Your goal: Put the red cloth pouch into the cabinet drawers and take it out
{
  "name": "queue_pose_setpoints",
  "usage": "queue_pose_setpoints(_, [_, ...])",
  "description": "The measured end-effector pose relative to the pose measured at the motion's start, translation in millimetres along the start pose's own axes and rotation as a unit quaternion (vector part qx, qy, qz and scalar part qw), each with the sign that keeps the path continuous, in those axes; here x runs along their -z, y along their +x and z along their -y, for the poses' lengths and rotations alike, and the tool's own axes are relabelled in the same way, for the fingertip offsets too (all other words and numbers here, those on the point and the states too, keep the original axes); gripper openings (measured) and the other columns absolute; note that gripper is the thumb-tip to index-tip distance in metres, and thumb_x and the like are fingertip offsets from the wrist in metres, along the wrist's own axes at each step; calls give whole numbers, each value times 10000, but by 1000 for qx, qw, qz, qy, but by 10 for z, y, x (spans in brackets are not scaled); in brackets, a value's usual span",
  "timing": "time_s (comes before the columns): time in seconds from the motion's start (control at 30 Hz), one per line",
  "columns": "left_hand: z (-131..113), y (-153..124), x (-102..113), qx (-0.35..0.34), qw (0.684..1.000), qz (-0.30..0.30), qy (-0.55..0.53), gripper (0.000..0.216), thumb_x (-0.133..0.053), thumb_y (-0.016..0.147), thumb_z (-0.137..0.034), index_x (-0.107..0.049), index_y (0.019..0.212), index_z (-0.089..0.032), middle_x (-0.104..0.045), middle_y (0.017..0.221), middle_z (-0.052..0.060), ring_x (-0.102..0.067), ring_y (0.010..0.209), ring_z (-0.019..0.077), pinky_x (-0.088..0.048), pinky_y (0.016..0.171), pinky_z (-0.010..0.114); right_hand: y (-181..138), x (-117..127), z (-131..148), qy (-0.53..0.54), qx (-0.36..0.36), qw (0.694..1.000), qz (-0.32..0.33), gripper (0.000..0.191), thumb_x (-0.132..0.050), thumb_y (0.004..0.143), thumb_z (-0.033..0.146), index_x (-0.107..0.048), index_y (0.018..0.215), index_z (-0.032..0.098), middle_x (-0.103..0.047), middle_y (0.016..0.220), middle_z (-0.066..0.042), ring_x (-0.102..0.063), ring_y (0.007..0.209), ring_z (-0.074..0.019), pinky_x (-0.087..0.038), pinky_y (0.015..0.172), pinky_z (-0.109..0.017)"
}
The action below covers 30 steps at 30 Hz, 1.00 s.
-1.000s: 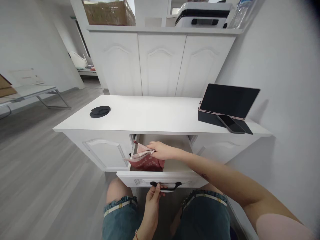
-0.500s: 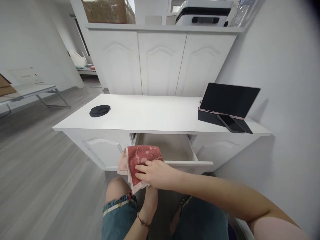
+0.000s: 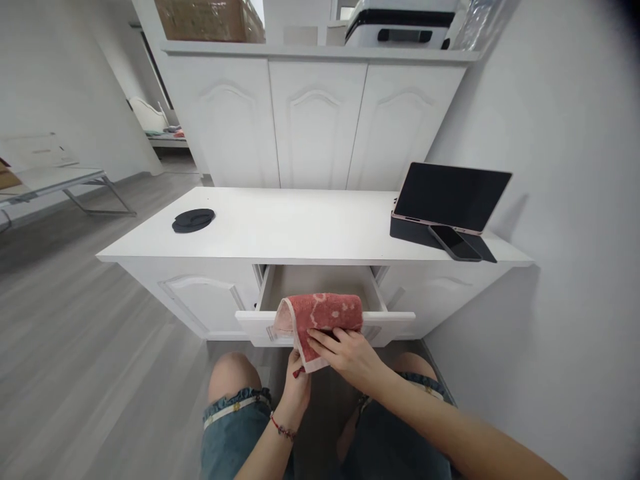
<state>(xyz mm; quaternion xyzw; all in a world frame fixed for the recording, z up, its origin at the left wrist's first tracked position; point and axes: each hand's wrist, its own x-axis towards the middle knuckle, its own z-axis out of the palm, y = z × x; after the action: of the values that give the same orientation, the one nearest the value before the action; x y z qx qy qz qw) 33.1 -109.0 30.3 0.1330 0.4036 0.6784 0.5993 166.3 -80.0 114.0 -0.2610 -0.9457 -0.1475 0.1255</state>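
A red towel (image 3: 325, 310) with a pale pattern and white border hangs folded over the front of the pulled-out drawer (image 3: 400, 317), partly covering its opening. Beneath the towel's near left corner, my left hand (image 3: 299, 387) grips the cloth, its fingers partly hidden. My right hand (image 3: 350, 357) lies on the towel's near right part, fingers bent over the cloth. What shows of the drawer's inside is a bare pale bottom.
The white countertop (image 3: 295, 227) juts out above the drawer. On it stand a tablet (image 3: 450, 197), a phone (image 3: 455, 243) and a flat black round object (image 3: 194, 220). A cardboard box (image 3: 207, 20) and a white case (image 3: 400, 27) sit on the upper shelf. A wall rises at right.
Both hands and the towel have moved right, with the towel now spread wider in front of the drawer. My right forearm has drawn back lower, and the view has shifted slightly.
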Motion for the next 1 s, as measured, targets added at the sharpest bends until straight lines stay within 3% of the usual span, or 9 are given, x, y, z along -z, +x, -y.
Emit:
queue_pose_setpoints(0.17, [4, 23, 6, 12, 1000, 24, 0, 234, -789, 618, -313, -696, 776, -168, -706, 725, 33, -621, 659, 159, -484, 641, 268, -217, -195, -4, 16, -50, 998, -22, 458, -501, 878, 143, -517, 1325, 245, -605, 1302, -76, -576, 967, -206, -499, 754, -342])
queue_pose_setpoints(0.3, [-14, 50, -3, 33, 999, 3, 39, 233, -770, 643, -369, -666, 704, -170, -637, 582, -8, -556, 544, 124, -432, 553, 244, -431, -434, -48, 9, -92, 995, -34, 409, -547, 820, 102, -630, 1195, 244, -696, 1090, -96, -619, 957, -236, -509, 830, -386])
queue_pose_setpoints(0.5, [-3, 113, 7, 27, 999, 2, 46, 333, -781, 629, -454, -668, 688, -147, -647, 625, 19, -571, 600, 133, -447, 652, 271, -705, -570, -262, 1, -88, 994, -67, 415, -552, 781, 74, -653, 1155, 223, -682, 1140, -107, -610, 1048, -285, -492, 901, -464])
queue_pose_setpoints(0.67, [11, 159, 25, 26, 999, -11, 43, 349, -800, 611, -454, -658, 676, -142, -638, 645, 4, -525, 566, 96, -431, 655, 252, -828, -499, -376, 48, -121, 991, -25, 388, -562, 725, 53, -691, 1041, 237, -705, 1010, -93, -632, 977, -261, -514, 843, -413])
queue_pose_setpoints(0.77, [-14, 155, 2, 32, 998, -14, 45, 341, -805, 606, -450, -648, 648, -149, -629, 620, -3, -531, 574, 102, -426, 658, 253, -858, -459, -395, 58, -173, 983, 12, 464, -568, 677, 41, -666, 1091, 226, -694, 965, -99, -646, 884, -246, -534, 755, -364])
queue_pose_setpoints(1.0, [-48, 181, -57, 33, 999, -7, 38, 325, -803, 613, -438, -673, 684, -149, -704, 743, 32, -528, 570, 90, -426, 664, 254, -1003, -628, -398, 44, -289, 953, -76, 625, -531, 640, 62, -568, 1245, 213, -634, 1093, -131, -640, 905, -281, -569, 687, -377])
